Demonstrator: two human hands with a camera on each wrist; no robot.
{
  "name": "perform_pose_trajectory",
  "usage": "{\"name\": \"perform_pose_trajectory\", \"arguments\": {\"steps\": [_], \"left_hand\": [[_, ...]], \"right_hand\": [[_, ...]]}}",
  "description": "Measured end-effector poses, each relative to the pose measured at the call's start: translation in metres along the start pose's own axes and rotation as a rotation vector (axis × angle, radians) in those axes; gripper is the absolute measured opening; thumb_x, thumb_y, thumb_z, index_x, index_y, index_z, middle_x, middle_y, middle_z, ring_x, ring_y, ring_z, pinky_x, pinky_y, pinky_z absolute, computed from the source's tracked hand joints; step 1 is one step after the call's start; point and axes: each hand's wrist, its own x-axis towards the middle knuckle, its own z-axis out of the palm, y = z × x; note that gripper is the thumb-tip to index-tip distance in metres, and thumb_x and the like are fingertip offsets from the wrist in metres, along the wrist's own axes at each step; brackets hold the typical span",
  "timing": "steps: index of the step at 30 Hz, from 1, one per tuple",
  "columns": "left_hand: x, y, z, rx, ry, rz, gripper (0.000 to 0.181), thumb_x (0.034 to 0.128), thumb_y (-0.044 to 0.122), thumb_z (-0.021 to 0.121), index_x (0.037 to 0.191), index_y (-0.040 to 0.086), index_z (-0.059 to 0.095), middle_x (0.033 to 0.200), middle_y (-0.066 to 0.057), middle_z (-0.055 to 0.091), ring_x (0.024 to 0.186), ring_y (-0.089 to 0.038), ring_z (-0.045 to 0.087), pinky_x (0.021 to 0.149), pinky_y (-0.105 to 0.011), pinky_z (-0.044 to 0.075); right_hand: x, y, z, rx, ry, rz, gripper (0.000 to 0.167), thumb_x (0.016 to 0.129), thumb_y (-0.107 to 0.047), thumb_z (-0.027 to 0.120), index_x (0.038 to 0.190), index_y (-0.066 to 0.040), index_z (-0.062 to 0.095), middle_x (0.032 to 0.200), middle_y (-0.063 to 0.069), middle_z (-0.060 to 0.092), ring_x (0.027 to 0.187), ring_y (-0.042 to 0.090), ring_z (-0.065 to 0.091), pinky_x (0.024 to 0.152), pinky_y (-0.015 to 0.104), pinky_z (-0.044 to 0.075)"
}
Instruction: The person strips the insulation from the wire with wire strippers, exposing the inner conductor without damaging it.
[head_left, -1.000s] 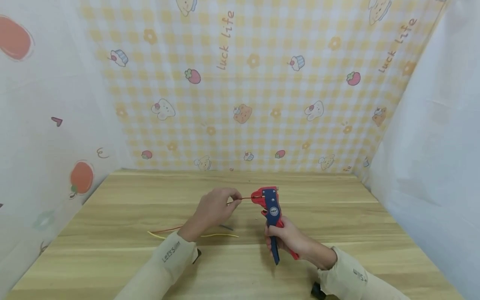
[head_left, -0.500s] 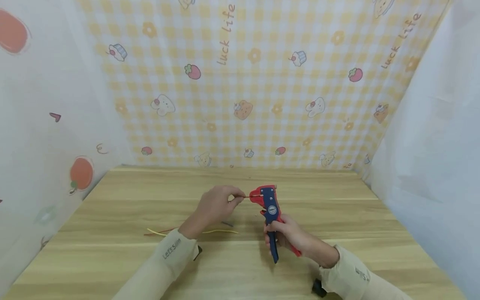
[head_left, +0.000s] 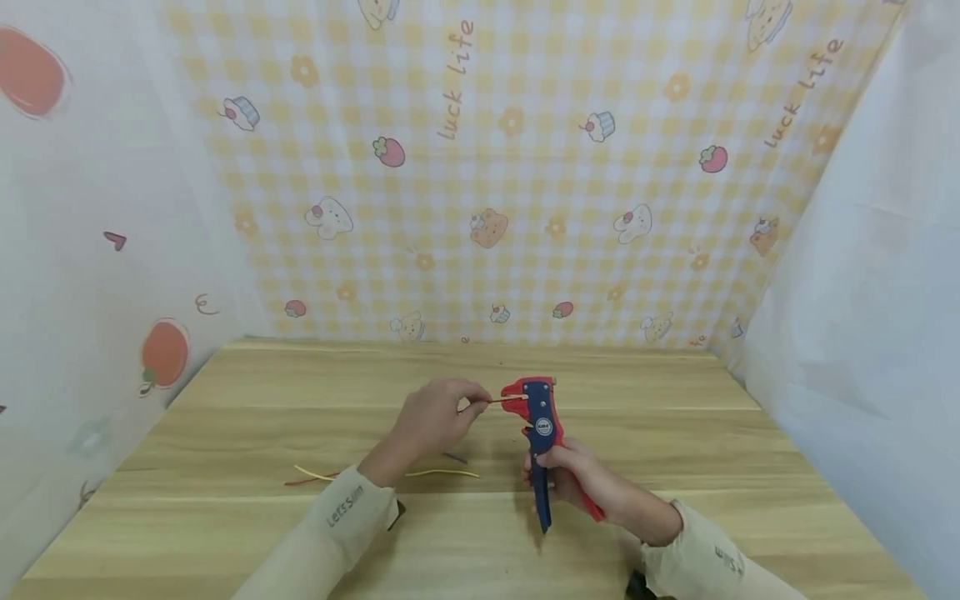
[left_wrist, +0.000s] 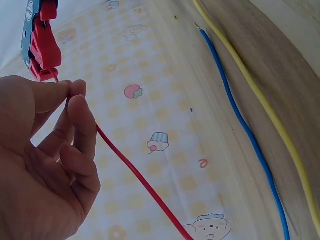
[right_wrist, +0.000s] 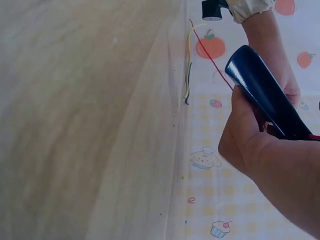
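Observation:
My left hand (head_left: 435, 421) pinches a red wire (left_wrist: 142, 180) between thumb and fingertips, close to its end. That end runs into the mouth of a wire stripper (head_left: 542, 408) with red and dark blue parts. My right hand (head_left: 588, 482) grips the stripper's handles and holds it upright over the table. In the head view the stripper's red jaws stand apart around the wire, whose tip is too small to make out. The left wrist view shows the rest of the red wire trailing away below the hand.
On the wooden table (head_left: 675, 433) lie a yellow wire (head_left: 442, 472) and a blue wire (left_wrist: 235, 105) with a bare copper tip. Tiny coloured bits (left_wrist: 191, 110) are scattered near them. A checked cloth (head_left: 525, 183) hangs at the back, with pale sheets at both sides.
The stripper's handles have spread a little and its jaws have parted. My left hand has moved slightly right, closer to the stripper, still pinching the red wire.

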Motion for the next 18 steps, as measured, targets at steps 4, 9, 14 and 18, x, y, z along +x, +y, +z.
{"name": "perform_pose_trajectory", "arguments": {"steps": [4,9,14,18], "left_hand": [[-0.0003,-0.0009,0.0000,0.006,0.001,0.000,0.011,0.0942,0.022,0.069,0.101,0.022,0.078,0.103,0.006,0.074,0.066,-0.006,0.056,0.042,-0.023,0.035],[-0.0007,-0.0016,-0.0011,0.005,-0.004,0.003,0.011,0.0942,0.022,0.069,0.101,0.022,0.078,0.103,0.006,0.074,0.058,-0.005,0.049,0.041,-0.023,0.028],[-0.0008,-0.0019,-0.0021,0.004,-0.014,0.003,0.012,0.0942,0.022,0.069,0.102,0.022,0.078,0.103,0.006,0.074,0.056,-0.005,0.048,0.042,-0.022,0.030],[-0.0005,-0.0025,-0.0014,0.001,-0.019,0.005,0.012,0.0934,0.022,0.070,0.102,0.021,0.079,0.104,0.006,0.074,0.061,-0.006,0.051,0.044,-0.023,0.033]], "right_hand": [[0.0008,0.0005,-0.0011,0.000,-0.008,0.002,0.029,0.091,-0.009,0.042,0.119,0.000,0.040,0.101,0.006,0.057,0.094,0.023,0.058,0.084,0.044,0.052],[0.0014,-0.0018,0.0027,0.012,-0.002,0.025,0.022,0.092,-0.011,0.044,0.113,-0.004,0.046,0.096,0.006,0.057,0.087,0.022,0.057,0.084,0.044,0.052],[0.0041,-0.0021,0.0041,-0.016,0.033,0.048,0.015,0.094,-0.013,0.044,0.102,-0.004,0.052,0.088,0.008,0.056,0.079,0.020,0.058,0.076,0.043,0.054],[0.0045,-0.0007,0.0041,-0.049,0.053,0.056,0.015,0.096,-0.015,0.043,0.095,-0.003,0.052,0.082,0.006,0.056,0.072,0.018,0.059,0.067,0.041,0.055]]}}
